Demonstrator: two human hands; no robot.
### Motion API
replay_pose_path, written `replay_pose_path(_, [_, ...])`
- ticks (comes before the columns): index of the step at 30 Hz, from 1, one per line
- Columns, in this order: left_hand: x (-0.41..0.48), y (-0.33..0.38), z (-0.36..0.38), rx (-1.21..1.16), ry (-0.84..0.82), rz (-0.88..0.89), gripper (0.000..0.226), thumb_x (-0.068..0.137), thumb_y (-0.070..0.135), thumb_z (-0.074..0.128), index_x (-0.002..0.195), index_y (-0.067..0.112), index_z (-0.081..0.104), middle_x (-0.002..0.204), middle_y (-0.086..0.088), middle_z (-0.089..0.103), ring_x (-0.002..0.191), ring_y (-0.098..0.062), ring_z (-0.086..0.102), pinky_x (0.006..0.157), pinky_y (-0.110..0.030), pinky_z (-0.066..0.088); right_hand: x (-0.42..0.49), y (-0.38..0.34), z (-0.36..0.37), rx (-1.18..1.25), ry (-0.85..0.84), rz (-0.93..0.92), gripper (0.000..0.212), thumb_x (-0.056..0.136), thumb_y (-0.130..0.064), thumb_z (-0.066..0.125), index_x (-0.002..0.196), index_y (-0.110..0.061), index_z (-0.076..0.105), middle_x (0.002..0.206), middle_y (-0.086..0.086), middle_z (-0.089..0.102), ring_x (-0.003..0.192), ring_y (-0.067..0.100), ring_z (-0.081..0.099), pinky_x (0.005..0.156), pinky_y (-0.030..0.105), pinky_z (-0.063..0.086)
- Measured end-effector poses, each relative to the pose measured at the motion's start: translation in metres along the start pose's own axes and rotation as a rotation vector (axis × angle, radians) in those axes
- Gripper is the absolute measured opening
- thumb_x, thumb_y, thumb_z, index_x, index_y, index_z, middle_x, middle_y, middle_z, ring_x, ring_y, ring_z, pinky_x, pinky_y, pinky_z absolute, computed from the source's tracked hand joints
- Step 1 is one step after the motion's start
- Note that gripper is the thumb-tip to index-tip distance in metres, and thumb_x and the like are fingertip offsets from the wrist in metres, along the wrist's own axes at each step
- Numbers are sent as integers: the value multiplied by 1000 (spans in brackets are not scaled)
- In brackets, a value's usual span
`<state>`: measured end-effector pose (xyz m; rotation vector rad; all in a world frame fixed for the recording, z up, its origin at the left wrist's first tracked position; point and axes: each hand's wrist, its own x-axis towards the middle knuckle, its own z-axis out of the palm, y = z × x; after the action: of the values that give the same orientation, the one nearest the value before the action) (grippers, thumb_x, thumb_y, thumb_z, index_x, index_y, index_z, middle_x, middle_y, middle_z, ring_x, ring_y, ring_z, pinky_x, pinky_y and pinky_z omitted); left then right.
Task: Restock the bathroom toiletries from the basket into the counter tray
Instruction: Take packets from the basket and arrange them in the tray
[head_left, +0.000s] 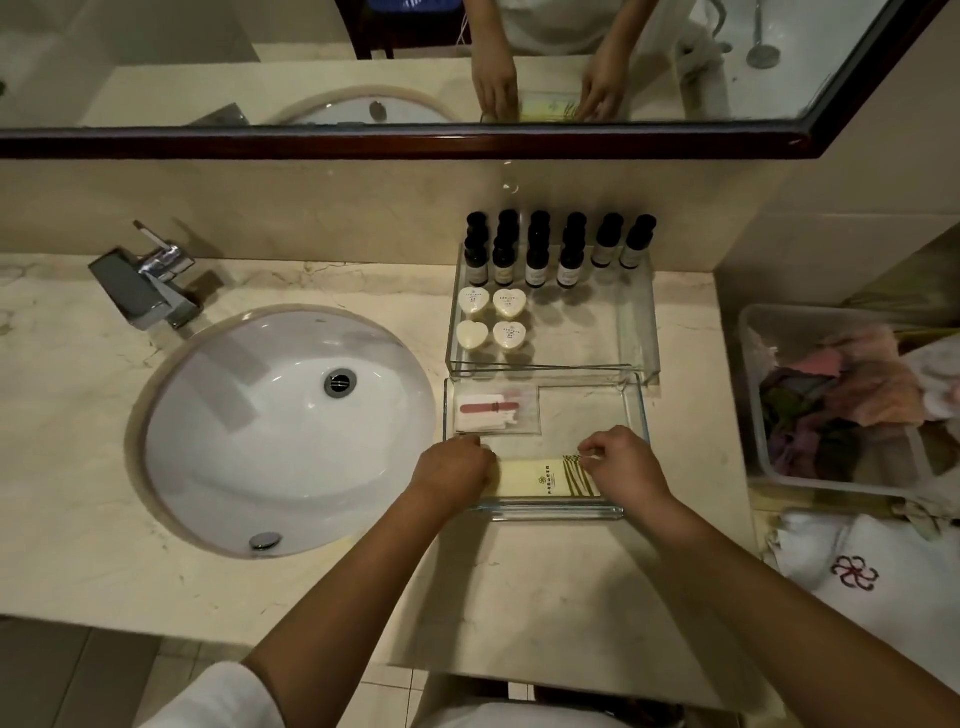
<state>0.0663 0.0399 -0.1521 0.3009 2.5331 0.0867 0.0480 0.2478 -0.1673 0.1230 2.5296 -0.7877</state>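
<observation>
Two clear glass trays stand on the marble counter right of the sink. The near tray (641, 415) holds a clear packet with a pink nail file (496, 410) and a pale yellow flat packet (545, 477) with green stripes. My left hand (457, 465) grips that packet's left end and my right hand (621, 460) pinches its right end, low in the tray's front part. The far tray (647, 317) holds several dark-capped small bottles (537, 260) along its back and several heart-shaped soaps (493, 319) at its left.
A white oval sink (280, 431) with a chrome tap (148, 283) fills the left of the counter. A clear plastic bin of coloured cloths (841, 405) sits at the right, with a white embroidered towel (857, 566) in front of it. A mirror (415, 62) runs along the back wall.
</observation>
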Motion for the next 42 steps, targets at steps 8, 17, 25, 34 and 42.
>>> replay_pose_path(8, [-5, 7, 12, -27, 59, 3, 40, 95, 27, 48, 132, 13, 47, 121, -9, 53, 107, -28, 55, 85, -35, 45, -4, 6, 1, -196, -195, -186, 51, 86, -25, 64, 134, -19, 49, 125, 3, 52, 119, 21, 42, 99, 30, 38])
replay_pose_path(17, [-1, 12, 9, -79, 15, -70, 47, 93, 33, 52, 136, 15, 43, 131, -9, 46, 117, -26, 49, 94, -36, 42, 6, 2, -2, -286, -258, -259, 41, 86, -26, 63, 125, -15, 55, 123, 4, 51, 114, 24, 42, 96, 31, 39])
replay_pose_path(25, [-8, 22, 12, -84, 42, -170, 48, 95, 35, 49, 133, 7, 44, 132, -13, 45, 120, -29, 46, 97, -36, 39, 8, -9, -15, -381, -324, -271, 42, 93, -36, 52, 128, -14, 52, 128, 8, 51, 117, 26, 47, 97, 35, 42])
replay_pose_path(34, [-74, -1, 9, -145, 333, -221, 39, 98, 29, 43, 134, 13, 45, 127, -8, 51, 113, -26, 49, 90, -32, 39, -16, -60, -34, -349, -178, -343, 33, 95, -26, 47, 125, -15, 56, 129, 8, 55, 117, 26, 52, 93, 33, 44])
replay_pose_path(42, [-243, -64, 57, -291, 527, -515, 37, 97, 30, 42, 132, 20, 47, 126, -1, 51, 115, -22, 51, 91, -31, 41, -99, -177, 31, -321, -137, -620, 29, 92, -16, 46, 115, -12, 63, 123, 6, 62, 114, 25, 55, 90, 31, 44])
